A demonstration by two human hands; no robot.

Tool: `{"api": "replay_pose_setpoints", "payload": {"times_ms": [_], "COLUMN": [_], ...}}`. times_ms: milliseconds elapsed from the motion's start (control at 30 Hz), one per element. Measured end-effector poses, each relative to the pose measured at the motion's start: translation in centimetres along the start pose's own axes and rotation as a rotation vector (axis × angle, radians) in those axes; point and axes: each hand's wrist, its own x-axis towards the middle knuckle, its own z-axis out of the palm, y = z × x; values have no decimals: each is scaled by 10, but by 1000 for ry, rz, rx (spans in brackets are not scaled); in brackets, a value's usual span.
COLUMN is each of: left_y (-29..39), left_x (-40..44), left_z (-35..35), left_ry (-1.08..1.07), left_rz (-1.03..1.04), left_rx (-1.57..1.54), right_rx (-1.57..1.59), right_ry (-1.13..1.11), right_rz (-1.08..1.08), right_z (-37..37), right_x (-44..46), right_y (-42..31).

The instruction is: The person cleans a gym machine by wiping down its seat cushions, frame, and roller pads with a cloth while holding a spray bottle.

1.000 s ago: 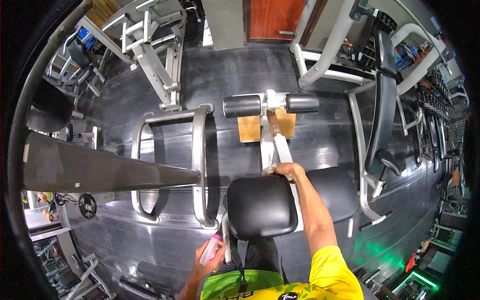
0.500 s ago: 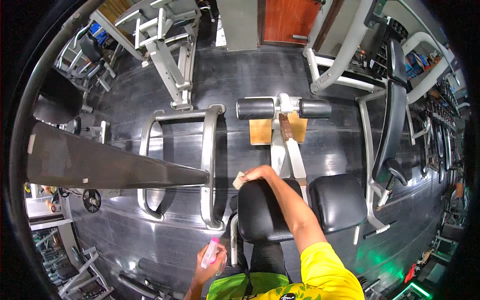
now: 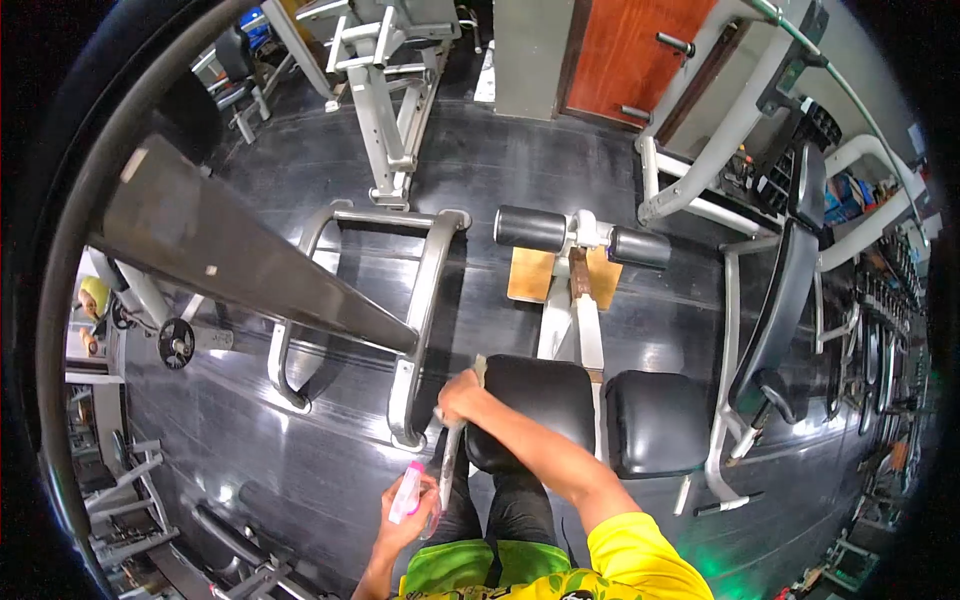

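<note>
My left hand (image 3: 392, 528) grips a clear spray bottle with a pink top (image 3: 406, 494), held upright low in the view, above the floor. Fingers closed, my right hand (image 3: 462, 397) holds a pale cloth (image 3: 481, 370) at the left edge of a black padded seat (image 3: 540, 405). Most of the cloth is hidden behind the hand. Just below that hand, a metal side handle (image 3: 452, 465) runs down beside the seat; whether the fingers touch it I cannot tell. A second black pad (image 3: 657, 425) sits to the right.
Beyond the seat are black foam rollers (image 3: 530, 228) and a wooden plate (image 3: 528, 275). A grey metal frame with a thick beam (image 3: 270, 265) stands at left. An inclined bench (image 3: 780, 300) stands at right, and a red-brown door (image 3: 625, 60) is at the back.
My right hand has moved from the seat's far left corner back toward me, down its left side to the handle. The view has tilted and shifted. The left hand still holds the bottle.
</note>
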Motion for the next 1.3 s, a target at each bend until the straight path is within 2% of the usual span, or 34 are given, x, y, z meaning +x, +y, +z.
{"api": "replay_pose_setpoints", "payload": {"times_ms": [67,133,233,267,333,367,600,667,767,1000,1133,1200,1233,1267,1300], "left_y": [-3,-4,-4,-4,0,3,7,9,15,13,17,21,23,25,27], "left_x": [-6,-10,-18,-22,-27,-28,-37,-39,-44,-53,-60,-63,-64,-65,-66], "left_z": [4,8,10,11,14,15,24,26,29,31,29,30,32,34,36], "left_ry": [25,35,57,76,67,58,21,19,-6,-33,-46,-63,-85,-92,-112], "left_rz": [10,32,58,59,73,87,158,200,130,196,210,221,231,230,217], "left_rx": [-14,-88,-71,-53,-39,-38,-9,19,-16,-25,-47,-27,-9,-7,-13], "right_rx": [-37,-164,-295,-298,-352,-239,-296,-351,-396,-364,-281,235,372,636,735], "right_ry": [53,37,245,244,686,812,830,780,761,690,783,500,935,1127,1244], "right_rz": [-63,-38,40,45,-92,-166,-364,-353,-362,-349,-267,272,256,318,444], "right_z": [12,33,53,64,88,107,125,135,160,166,162,138,132,146,150], "right_x": [-26,-47,-87,-98,-122,-130,-193,-211,-235,-292,-304,-316,-316,-299,-283], "right_y": [-32,-67,-89,-88,-81,-75,-32,-17,9,41,41,39,42,60,78]}}
